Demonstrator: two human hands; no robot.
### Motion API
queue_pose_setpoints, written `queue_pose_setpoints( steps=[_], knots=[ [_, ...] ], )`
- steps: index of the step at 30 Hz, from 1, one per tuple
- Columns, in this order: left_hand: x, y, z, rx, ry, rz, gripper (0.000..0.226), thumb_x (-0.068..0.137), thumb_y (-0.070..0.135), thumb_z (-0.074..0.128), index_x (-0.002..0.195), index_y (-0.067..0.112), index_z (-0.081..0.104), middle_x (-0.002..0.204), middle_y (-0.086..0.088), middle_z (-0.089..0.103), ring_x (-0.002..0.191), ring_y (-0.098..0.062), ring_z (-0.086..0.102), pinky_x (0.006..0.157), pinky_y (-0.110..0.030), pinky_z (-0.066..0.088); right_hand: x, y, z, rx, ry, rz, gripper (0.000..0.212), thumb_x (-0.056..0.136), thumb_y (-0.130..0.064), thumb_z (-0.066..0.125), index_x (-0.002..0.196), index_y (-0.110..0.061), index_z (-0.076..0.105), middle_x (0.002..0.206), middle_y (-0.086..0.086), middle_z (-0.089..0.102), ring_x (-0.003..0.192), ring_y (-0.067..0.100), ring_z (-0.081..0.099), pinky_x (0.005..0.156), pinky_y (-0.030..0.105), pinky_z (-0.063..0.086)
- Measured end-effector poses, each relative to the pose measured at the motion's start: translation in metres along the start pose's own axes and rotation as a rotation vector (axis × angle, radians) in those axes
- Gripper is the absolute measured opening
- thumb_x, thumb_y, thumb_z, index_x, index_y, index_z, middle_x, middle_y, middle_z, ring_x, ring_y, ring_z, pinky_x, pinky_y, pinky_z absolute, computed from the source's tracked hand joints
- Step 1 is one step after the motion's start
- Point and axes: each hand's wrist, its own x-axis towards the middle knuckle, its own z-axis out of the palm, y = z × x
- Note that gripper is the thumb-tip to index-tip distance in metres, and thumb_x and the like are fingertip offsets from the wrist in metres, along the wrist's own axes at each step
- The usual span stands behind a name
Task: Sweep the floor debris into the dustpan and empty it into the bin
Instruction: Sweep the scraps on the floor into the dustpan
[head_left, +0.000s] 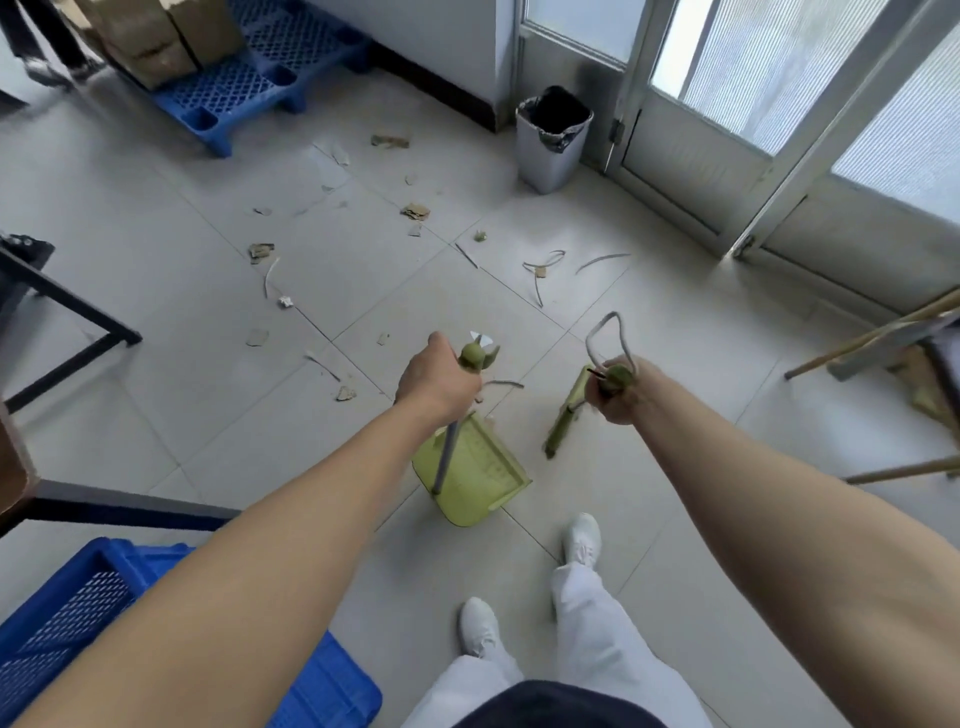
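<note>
My left hand (434, 382) grips the top of the long handle of a green dustpan (475, 475), which rests on the tiled floor in front of my feet. My right hand (618, 395) holds the top of a green broom handle, and the broom head (563, 418) sits on the floor just right of the dustpan. Cardboard scraps (415, 211), plastic strips (543, 267) and paper bits lie scattered over the tiles beyond both tools. A grey bin (550, 156) with a black liner stands against the far wall beside the door.
A blue pallet (234, 88) with cardboard boxes lies at the far left. A black table frame (67, 306) stands to the left and a blue crate (62, 613) is at the near left. Glass doors (727, 104) and leaning wooden sticks (872, 338) are on the right.
</note>
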Motion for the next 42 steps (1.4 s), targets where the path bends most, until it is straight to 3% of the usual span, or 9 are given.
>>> queue_pose_setpoints(
  steps=[4, 7, 17, 24, 29, 32, 36, 39, 42],
  knots=[
    [0.019, 0.035, 0.009, 0.003, -0.009, 0.009, 0.031, 0.085, 0.024, 0.066, 0.103, 0.01, 0.044, 0.087, -0.001, 0.052, 0.081, -0.024, 0.051, 0.066, -0.032, 0.04, 0.008, -0.045, -0.024, 0.074, 0.058, -0.003, 0.031, 0.09, 0.001, 0.045, 0.06, -0.003, 0.04, 0.055, 0.011, 0.043, 0.023, 0.02, 0.045, 0.024, 0.014, 0.035],
    [0.036, 0.061, 0.02, 0.003, -0.013, 0.004, 0.03, 0.085, 0.024, 0.066, 0.102, 0.012, 0.044, 0.089, -0.002, 0.053, 0.082, -0.024, 0.052, 0.065, -0.032, 0.039, 0.017, -0.08, -0.037, 0.075, 0.06, 0.011, 0.032, 0.09, -0.001, 0.051, 0.06, -0.003, 0.041, 0.058, 0.01, 0.044, 0.046, 0.018, 0.046, 0.024, 0.015, 0.038],
    [0.076, 0.119, 0.059, 0.024, -0.005, -0.064, 0.028, 0.085, 0.025, 0.065, 0.099, 0.014, 0.043, 0.09, -0.001, 0.055, 0.086, -0.026, 0.054, 0.067, -0.033, 0.041, 0.084, -0.133, -0.02, -0.189, -0.023, 0.091, 0.028, 0.092, 0.001, 0.045, 0.064, -0.001, 0.042, 0.067, 0.012, 0.04, 0.054, 0.02, 0.042, 0.024, 0.019, 0.04],
    [0.097, 0.186, 0.055, 0.039, 0.072, -0.046, 0.029, 0.086, 0.025, 0.063, 0.104, 0.012, 0.045, 0.092, -0.002, 0.055, 0.082, -0.024, 0.054, 0.058, -0.03, 0.038, 0.104, -0.208, -0.03, -0.157, -0.167, 0.014, 0.022, 0.095, -0.004, 0.043, 0.073, -0.003, 0.045, 0.086, 0.011, 0.05, 0.035, 0.022, 0.054, 0.028, 0.018, 0.042],
    [0.103, 0.187, 0.057, 0.028, 0.084, -0.086, 0.029, 0.086, 0.024, 0.062, 0.105, 0.011, 0.046, 0.093, -0.003, 0.055, 0.083, -0.026, 0.053, 0.063, -0.031, 0.04, 0.112, -0.21, -0.054, -0.089, -0.241, 0.021, 0.023, 0.098, -0.009, 0.035, 0.076, -0.007, 0.043, 0.068, 0.005, 0.042, 0.025, 0.012, 0.048, 0.03, 0.017, 0.04],
    [0.108, 0.19, 0.058, 0.017, 0.094, -0.085, 0.028, 0.086, 0.022, 0.061, 0.106, 0.011, 0.046, 0.093, -0.004, 0.054, 0.084, -0.026, 0.053, 0.067, -0.033, 0.041, 0.109, -0.216, -0.046, -0.221, -0.21, 0.044, 0.012, 0.094, -0.005, 0.039, 0.083, -0.004, 0.044, 0.071, 0.01, 0.045, 0.024, 0.016, 0.05, 0.028, 0.016, 0.041],
    [0.122, 0.206, 0.06, 0.019, 0.083, -0.033, 0.027, 0.087, 0.022, 0.06, 0.107, 0.011, 0.046, 0.091, -0.004, 0.054, 0.083, -0.026, 0.054, 0.071, -0.037, 0.046, 0.116, -0.233, -0.046, -0.267, -0.116, -0.106, 0.021, 0.094, 0.0, 0.04, 0.074, -0.005, 0.045, 0.075, 0.01, 0.046, 0.023, 0.014, 0.051, 0.029, 0.016, 0.043],
    [0.139, 0.217, 0.064, 0.034, 0.08, -0.001, 0.027, 0.088, 0.023, 0.059, 0.107, 0.01, 0.045, 0.087, -0.002, 0.052, 0.083, -0.026, 0.053, 0.07, -0.036, 0.045, 0.125, -0.248, -0.054, -0.227, -0.038, -0.091, 0.016, 0.093, -0.002, 0.043, 0.079, -0.006, 0.05, 0.08, 0.013, 0.05, 0.04, 0.021, 0.057, 0.027, 0.017, 0.042],
    [0.159, 0.225, 0.067, 0.054, 0.07, 0.016, 0.025, 0.089, 0.023, 0.059, 0.105, 0.011, 0.045, 0.087, -0.002, 0.052, 0.083, -0.027, 0.053, 0.067, -0.034, 0.042, 0.14, -0.261, -0.057, -0.187, 0.038, -0.059, 0.017, 0.093, -0.003, 0.045, 0.077, -0.001, 0.048, 0.073, 0.015, 0.047, 0.023, 0.019, 0.051, 0.025, 0.018, 0.04]
  ],
)
